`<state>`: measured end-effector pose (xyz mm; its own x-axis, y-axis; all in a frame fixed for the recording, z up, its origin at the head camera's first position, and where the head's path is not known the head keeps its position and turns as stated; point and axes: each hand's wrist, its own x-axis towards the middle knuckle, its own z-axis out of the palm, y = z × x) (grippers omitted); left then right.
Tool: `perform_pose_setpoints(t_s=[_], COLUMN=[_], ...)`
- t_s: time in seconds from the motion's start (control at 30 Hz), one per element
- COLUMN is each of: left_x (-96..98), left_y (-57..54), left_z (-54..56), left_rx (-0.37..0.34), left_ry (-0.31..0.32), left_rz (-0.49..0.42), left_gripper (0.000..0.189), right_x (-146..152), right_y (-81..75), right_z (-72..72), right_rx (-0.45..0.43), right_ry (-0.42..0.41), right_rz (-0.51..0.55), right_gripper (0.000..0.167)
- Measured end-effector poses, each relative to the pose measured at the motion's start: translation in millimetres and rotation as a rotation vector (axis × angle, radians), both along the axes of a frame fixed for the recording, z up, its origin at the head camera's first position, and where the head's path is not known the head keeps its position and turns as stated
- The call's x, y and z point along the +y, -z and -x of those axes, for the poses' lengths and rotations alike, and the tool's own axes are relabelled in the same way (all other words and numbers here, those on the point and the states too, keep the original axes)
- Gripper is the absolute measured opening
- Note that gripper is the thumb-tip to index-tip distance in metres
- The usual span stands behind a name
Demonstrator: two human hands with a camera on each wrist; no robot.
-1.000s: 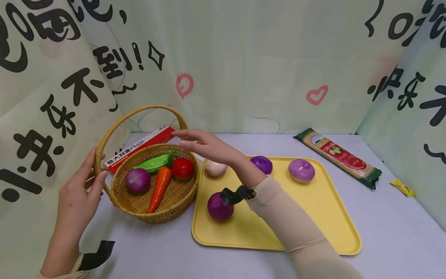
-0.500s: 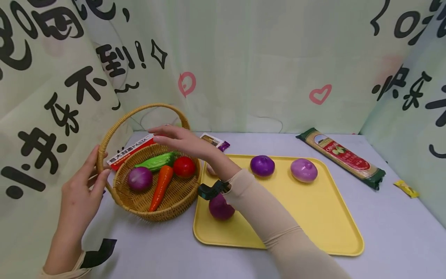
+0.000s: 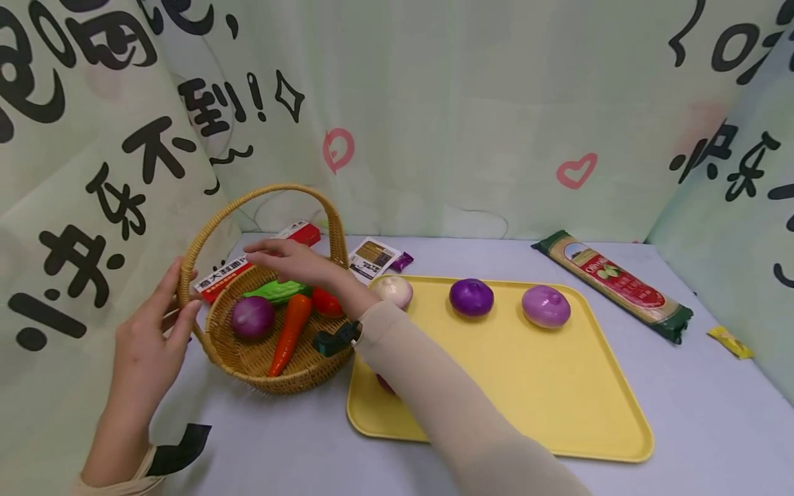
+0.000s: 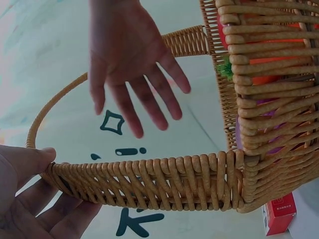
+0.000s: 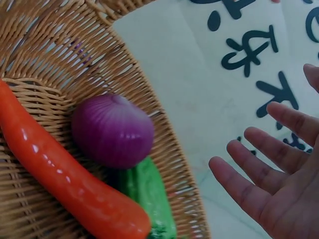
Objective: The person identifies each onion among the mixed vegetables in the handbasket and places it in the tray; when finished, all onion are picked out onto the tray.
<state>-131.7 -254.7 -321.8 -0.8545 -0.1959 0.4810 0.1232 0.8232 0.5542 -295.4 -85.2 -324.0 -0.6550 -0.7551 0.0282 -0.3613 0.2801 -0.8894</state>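
Note:
In the head view, my left hand (image 3: 151, 337) holds the handle (image 3: 273, 187) of a wicker basket (image 3: 257, 357), fingers and thumb around its left side. Over the basket, my right hand (image 3: 298, 265) hovers with fingers extended and nothing in them; the left wrist view shows its palm (image 4: 132, 55) inside the handle's arch. In the basket lie a red onion (image 3: 252, 318), a carrot (image 3: 290, 334), a green ridged vegetable (image 3: 276, 291) and a tomato (image 3: 327, 303), partly covered by my right wrist. The right wrist view shows the onion (image 5: 113, 130) close up.
A yellow tray (image 3: 527, 386) bears a whitish onion (image 3: 395, 289), two purple onions, and another mostly hidden under my right forearm. Behind the basket are a red pasta box (image 3: 304, 233) and a white-labelled packet (image 3: 374, 258). A noodle pack (image 3: 614, 284) and small yellow packet (image 3: 730, 342) lie right.
My right hand has moved left, from the basket's right side to above its middle, uncovering the white-labelled packet. My left hand keeps its hold on the handle. The view has shifted slightly.

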Motion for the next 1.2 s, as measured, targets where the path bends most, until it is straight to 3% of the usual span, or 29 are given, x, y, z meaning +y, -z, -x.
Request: perform_pose_setpoints(t_s=[0.4, 0.7, 0.97, 1.2], left_x=[-3.0, -2.1, -1.7, -1.5], left_y=[1.2, 2.1, 2.1, 1.4], left_z=[0.7, 2.2, 1.5, 1.4], left_rx=[0.030, 0.019, 0.012, 0.031], left_ry=[0.004, 0.016, 0.009, 0.015], left_rz=[0.009, 0.003, 0.003, 0.007], left_gripper=[0.067, 0.066, 0.066, 0.068], right_x=[-33, -40, -46, -48], right_y=[30.5, 47.0, 49.3, 48.9], right_z=[3.5, -0.5, -3.2, -4.5], right_rx=[-0.128, 0.026, 0.094, 0.082], right_ry=[0.047, 0.110, 0.027, -0.057], right_rz=[-0.046, -0.197, -0.323, -0.288], right_gripper=[0.049, 0.048, 0.051, 0.040])
